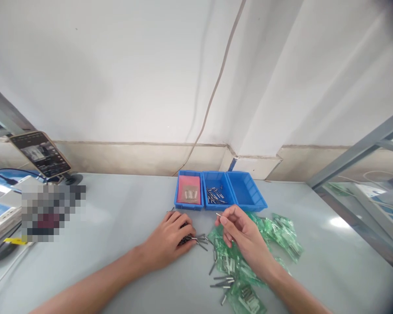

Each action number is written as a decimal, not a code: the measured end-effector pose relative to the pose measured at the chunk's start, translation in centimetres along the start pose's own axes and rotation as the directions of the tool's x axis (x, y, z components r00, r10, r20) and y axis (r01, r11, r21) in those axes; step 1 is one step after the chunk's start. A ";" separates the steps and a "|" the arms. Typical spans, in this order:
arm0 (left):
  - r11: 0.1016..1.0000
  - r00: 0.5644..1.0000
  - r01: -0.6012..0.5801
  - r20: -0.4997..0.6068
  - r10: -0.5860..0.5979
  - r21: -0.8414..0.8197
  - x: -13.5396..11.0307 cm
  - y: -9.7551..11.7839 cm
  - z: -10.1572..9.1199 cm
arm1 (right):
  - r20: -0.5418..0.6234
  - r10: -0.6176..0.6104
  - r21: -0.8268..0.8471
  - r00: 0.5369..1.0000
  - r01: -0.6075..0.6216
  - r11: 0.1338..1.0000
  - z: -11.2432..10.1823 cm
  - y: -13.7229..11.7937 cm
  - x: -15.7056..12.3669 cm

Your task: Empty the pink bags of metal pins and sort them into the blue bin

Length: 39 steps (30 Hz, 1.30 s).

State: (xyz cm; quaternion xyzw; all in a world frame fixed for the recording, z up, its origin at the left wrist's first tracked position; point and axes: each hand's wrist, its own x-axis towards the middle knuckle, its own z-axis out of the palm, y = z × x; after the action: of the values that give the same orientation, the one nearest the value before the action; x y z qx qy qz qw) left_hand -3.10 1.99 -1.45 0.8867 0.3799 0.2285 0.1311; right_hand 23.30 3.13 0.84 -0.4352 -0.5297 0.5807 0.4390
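Note:
My left hand (pixel 173 237) is curled over a bunch of thin dark metal rods (pixel 201 240) on the table. Several rod ends stick out to its right, and its palm hides the rest. Between thumb and forefinger, my right hand (pixel 237 226) pinches a small metal rod (pixel 218 214), mostly hidden by the fingers. This hand is raised over green plastic bags (pixel 224 253) with metal pieces inside. More loose rods (pixel 221 283) lie in front of the bags. Just beyond the hands, a blue bin (pixel 218 174) holds several similar rods.
To the left stands a blue bin (pixel 176 192) with a pink sheet and a small clear bag. The right-hand blue bin (pixel 247 187) shows a bare bottom. A phone (pixel 41 153) on a stand is at the far left. Metal frames (pixel 356 157) flank the table (pixel 118 226) against the wall.

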 end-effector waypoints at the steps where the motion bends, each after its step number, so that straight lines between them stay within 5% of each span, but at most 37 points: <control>1: 1.000 1.000 -0.004 0.000 0.004 -0.001 0.0 0.0 0.0 | -0.002 0.005 -0.014 1.000 -0.005 1.000 0.0 -0.1 0.0; 15: 1.000 1.000 -0.002 -0.004 0.002 0.006 0.0 0.1 -0.1 | 0.002 -0.004 -0.008 1.000 0.004 1.000 0.2 0.1 0.1; 30: 1.000 1.000 0.008 0.019 -0.007 -0.005 -0.1 0.0 0.0 | -0.008 -0.014 -0.238 1.000 0.012 0.971 -0.1 0.4 0.2; 39: 1.000 1.000 0.002 0.005 -0.002 -0.008 -0.1 -0.1 0.1 | 0.042 -0.023 -0.171 0.999 0.030 0.985 0.1 0.5 0.1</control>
State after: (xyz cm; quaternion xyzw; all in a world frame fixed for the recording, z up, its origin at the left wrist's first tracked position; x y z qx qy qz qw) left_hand -3.14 1.93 -1.62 0.8864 0.3797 0.2276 0.1357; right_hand 23.20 3.14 0.39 -0.4526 -0.5920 0.5359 0.3968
